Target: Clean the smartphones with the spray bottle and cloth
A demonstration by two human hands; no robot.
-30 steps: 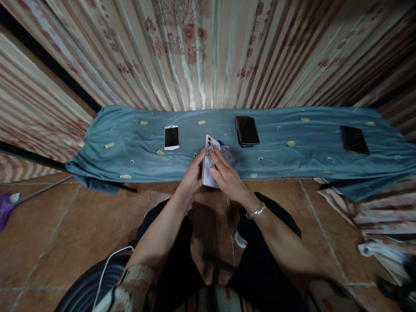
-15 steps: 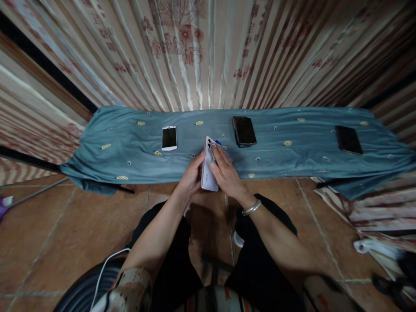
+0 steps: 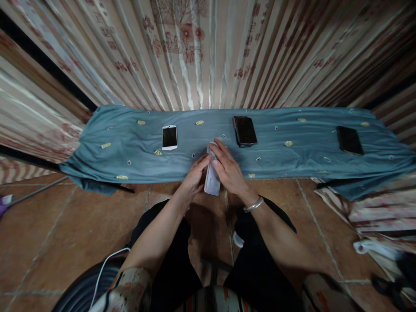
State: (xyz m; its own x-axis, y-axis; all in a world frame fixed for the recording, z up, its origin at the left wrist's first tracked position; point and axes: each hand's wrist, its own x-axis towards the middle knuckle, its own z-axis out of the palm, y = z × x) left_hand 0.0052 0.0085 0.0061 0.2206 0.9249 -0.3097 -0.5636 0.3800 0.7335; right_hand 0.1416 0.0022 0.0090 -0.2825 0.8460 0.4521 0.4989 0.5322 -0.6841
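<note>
Teal patterned cloth (image 3: 130, 143) beyond hands, striped curtain (image 3: 208, 52) behind. Left hand (image 3: 193, 175) and right hand (image 3: 227, 169) both closed on slim pale phone (image 3: 212, 184); its top hidden.

We can read no text, label, brand or number anywhere. The curtain (image 3: 208, 52), at twelve o'clock behind the cloth-covered table (image 3: 130, 143), carries red printed marks that look like characters and flowers, but they are too blurred for us to read. The pale phone (image 3: 212, 182) held between our left hand (image 3: 194, 177) and right hand (image 3: 229, 171) shows a plain back with no legible mark. The white phone (image 3: 170, 137) at eleven o'clock and the dark phones at one o'clock (image 3: 245, 130) and two o'clock (image 3: 349, 140) show only blank dark screens. The small yellow patches on the cloth are patterns, not lettering.
</note>
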